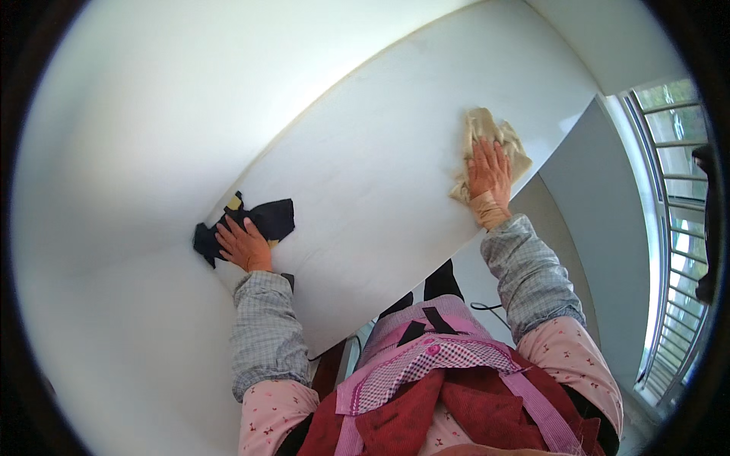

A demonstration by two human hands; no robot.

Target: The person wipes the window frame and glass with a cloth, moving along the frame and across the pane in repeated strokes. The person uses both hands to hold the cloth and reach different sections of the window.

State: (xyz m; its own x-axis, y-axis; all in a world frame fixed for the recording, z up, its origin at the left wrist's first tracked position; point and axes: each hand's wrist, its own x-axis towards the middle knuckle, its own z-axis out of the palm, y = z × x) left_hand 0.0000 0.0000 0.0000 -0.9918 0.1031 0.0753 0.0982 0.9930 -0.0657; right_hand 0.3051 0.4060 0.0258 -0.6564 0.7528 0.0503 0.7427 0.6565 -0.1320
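Observation:
My left hand (245, 245) lies spread on a crumpled black cloth (272, 218) with yellowish patches, at the left end of a white countertop (365, 197) where it meets the wall. Its fingers are apart and stretched over the fabric, pressing rather than gripping. Toward the far right edge of the same surface, my right hand (490, 176) rests flat on a beige cloth (480, 125). The fingers there are stretched forward, and the cloth bunches out around them on both sides. Grey checked sleeve covers are on both forearms.
White walls (175, 91) border the countertop's far side and left end. Its free edge runs diagonally in front of my body. A barred window (677, 175) stands at the right. A dark cable (487, 307) shows below the counter edge near my apron.

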